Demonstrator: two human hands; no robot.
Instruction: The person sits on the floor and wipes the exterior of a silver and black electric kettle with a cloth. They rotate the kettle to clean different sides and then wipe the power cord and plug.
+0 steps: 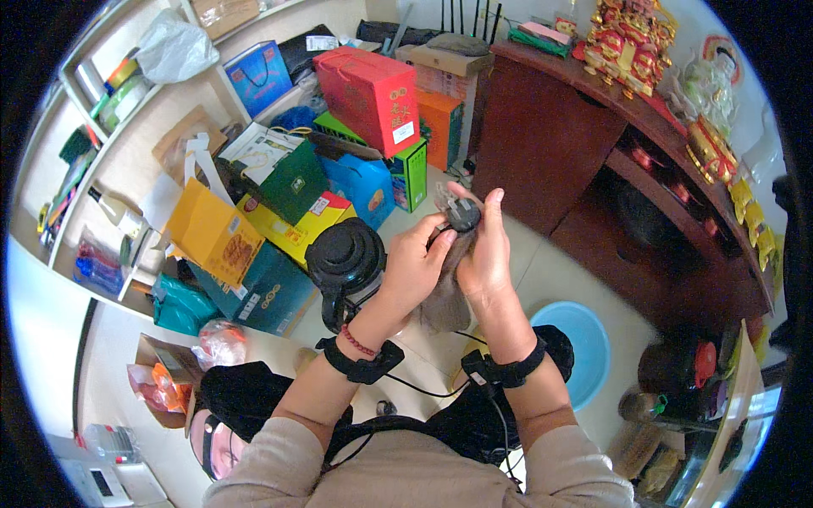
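Observation:
In the head view, my left hand (416, 254) pinches a small dark grey rounded piece (463, 214) between thumb and fingers. A clear, shiny part (443, 195) shows at its far side; what it is, I cannot tell. My right hand (486, 257) is cupped close against the right side, thumb raised and its fingers mostly hidden behind the piece. Blurred brown, cloth-like material (448, 308) hangs down between my palms. Left of my left wrist stands a jug with a black lid (346, 251) and black handle.
Gift boxes, including a red box (368, 95) and an opened yellow box (216, 232), crowd the left floor beside white shelves (111, 155). A dark red wooden cabinet (546, 143) stands at right. A blue basin (587, 355) sits by my right knee. Cables run between my wrist straps.

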